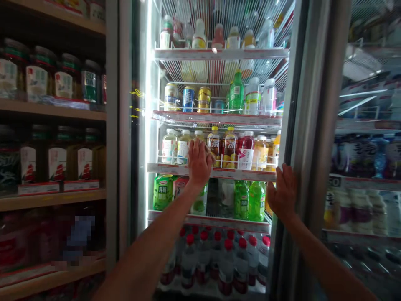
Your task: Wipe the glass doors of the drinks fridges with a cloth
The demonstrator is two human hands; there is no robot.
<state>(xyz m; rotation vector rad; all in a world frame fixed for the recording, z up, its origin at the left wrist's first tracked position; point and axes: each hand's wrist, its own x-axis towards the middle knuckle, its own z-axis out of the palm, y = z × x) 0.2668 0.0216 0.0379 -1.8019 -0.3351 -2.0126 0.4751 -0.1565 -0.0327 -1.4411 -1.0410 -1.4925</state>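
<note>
My left hand [199, 162] is raised before the middle of a lit drinks cooler, its fingers bent over what looks like a crumpled brownish cloth [210, 157]. Most of that cloth is hidden under the hand. Behind it stand dark tea bottles with yellow caps [214, 141] and pale bottles with white caps [184, 146]. The cooler's glass door [219, 200] seems to lie between my hand and the drinks. My right hand [283, 190] rests against the door's right edge, by the metal frame [319, 125], with its fingers extended and holding nothing.
Inside the cooler are cans [204, 99], green bottles [257, 200] and, lowest, several red-capped bottles [228, 259]. Wooden shelves [53, 108] with jars stand at left. Another glass-fronted cooler section [369, 184] with bottles is at right.
</note>
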